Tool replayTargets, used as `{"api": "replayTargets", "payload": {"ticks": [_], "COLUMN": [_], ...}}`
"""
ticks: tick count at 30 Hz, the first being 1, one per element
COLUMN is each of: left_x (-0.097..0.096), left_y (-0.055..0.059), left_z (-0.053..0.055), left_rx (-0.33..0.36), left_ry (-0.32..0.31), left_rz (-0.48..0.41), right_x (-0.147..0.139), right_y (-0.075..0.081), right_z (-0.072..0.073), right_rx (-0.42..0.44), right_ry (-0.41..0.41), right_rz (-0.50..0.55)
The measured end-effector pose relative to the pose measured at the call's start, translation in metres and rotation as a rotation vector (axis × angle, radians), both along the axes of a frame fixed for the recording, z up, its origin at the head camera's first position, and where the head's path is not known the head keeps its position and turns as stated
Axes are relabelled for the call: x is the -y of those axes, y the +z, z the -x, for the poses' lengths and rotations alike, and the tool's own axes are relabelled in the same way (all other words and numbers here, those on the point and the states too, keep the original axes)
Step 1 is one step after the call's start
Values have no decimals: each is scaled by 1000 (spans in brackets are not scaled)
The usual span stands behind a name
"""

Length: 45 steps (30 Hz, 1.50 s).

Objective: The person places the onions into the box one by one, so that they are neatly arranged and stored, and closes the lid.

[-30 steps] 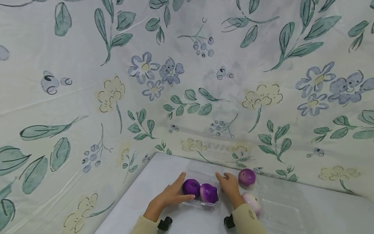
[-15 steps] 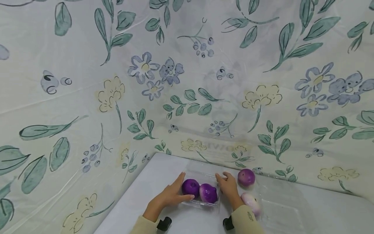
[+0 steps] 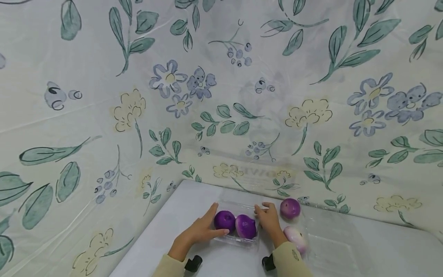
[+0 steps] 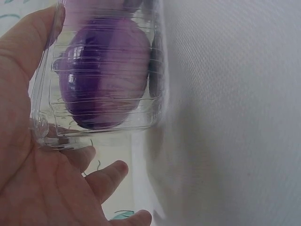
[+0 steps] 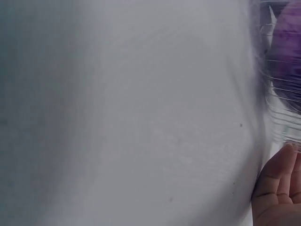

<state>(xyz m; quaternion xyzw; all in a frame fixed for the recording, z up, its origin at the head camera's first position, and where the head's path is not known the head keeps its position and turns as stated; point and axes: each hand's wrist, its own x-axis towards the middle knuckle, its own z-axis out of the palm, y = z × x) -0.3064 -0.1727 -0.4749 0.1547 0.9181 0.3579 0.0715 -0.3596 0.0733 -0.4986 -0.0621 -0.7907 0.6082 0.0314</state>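
The left hand [image 3: 200, 230] had its fingers spread, touching the left side of a clear plastic box [image 3: 236, 242] with thin ridges. The right hand [image 3: 269, 219] touched the box's far right part; I could not tell if it pinched. Inside sat a round dark purple onion [image 3: 224, 222] and a purple-and-white onion [image 3: 246, 226], both shiny. The box was on a flat white table [image 3: 149, 242], in from its left edge. Right of the right hand were a round purple onion [image 3: 290, 209], a pale pinkish onion [image 3: 295, 238] and a flat see-through plastic sheet [image 3: 333, 236]. Behind hung wrinkly flowery cloth [image 3: 221, 88].
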Motion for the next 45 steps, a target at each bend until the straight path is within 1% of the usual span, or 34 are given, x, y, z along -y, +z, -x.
{"api": "replayTargets", "payload": {"ticks": [6, 16, 20, 23, 26, 29, 32, 39, 45], "left_x": [0, -1, -2, -1, 0, 0, 0, 0, 0], "left_y": [-1, 2, 3, 2, 0, -1, -1, -3, -2], "left_z": [-1, 0, 2, 3, 3, 3, 2, 1, 1], "left_rx": [15, 3, 0, 3, 3, 2, -2, 7, 19], "left_ry": [2, 1, 1, 2, 3, 2, 1, 22, 33], "left_rz": [-2, -11, -23, -27, -26, -21, -20, -20, -31], "right_x": [-2, -2, -2, -2, -2, -2, -2, -1, -1], "right_y": [-2, 5, 6, 6, 7, 8, 8, 4, 5], "right_z": [-2, -2, 0, 1, 0, -2, -5, -6, -6], "right_rx": [20, 26, 4, -26, -39, -31, -45, -70, -109], "right_ry": [16, 15, 12, 16, 18, 12, 15, 5, -19], "right_rz": [48, 69, 83, 72, 65, 89, 98, 76, 66]}}
